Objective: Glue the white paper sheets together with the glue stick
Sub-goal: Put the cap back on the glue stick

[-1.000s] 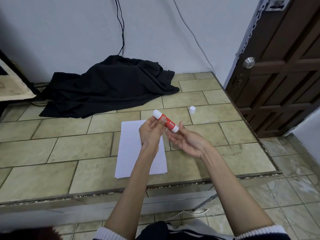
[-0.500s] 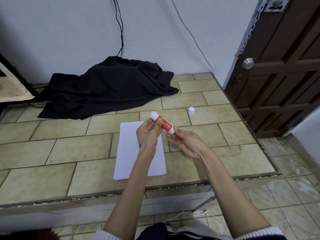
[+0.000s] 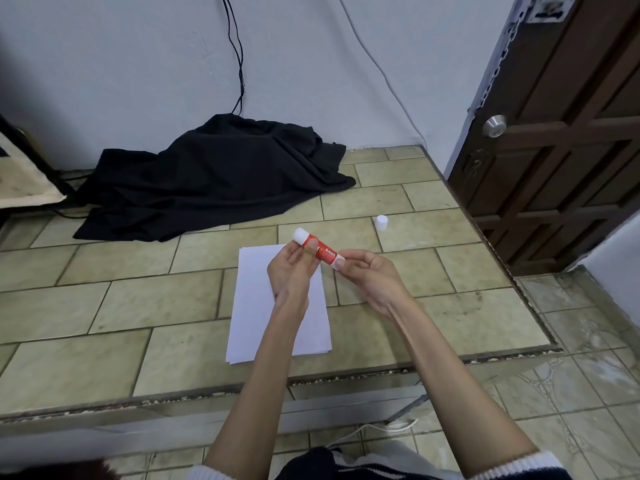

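Note:
A red glue stick (image 3: 320, 250) with white ends is held in the air above the tiled platform. My left hand (image 3: 292, 271) grips its red body between thumb and fingers. My right hand (image 3: 369, 275) pinches the stick's near white end with its fingertips. A stack of white paper sheets (image 3: 263, 306) lies flat on the tiles under my left hand, partly hidden by my wrist. A small white cap (image 3: 381, 222) stands on the tiles to the far right of the paper.
A crumpled black cloth (image 3: 214, 178) lies at the back by the wall. A dark wooden door (image 3: 561, 133) stands at the right. The platform's front edge (image 3: 346, 375) drops to a lower tiled floor.
Both hands and the glue stick have shifted slightly left and nearer. My right hand's fingers have closed from a loose pose onto the stick's near end.

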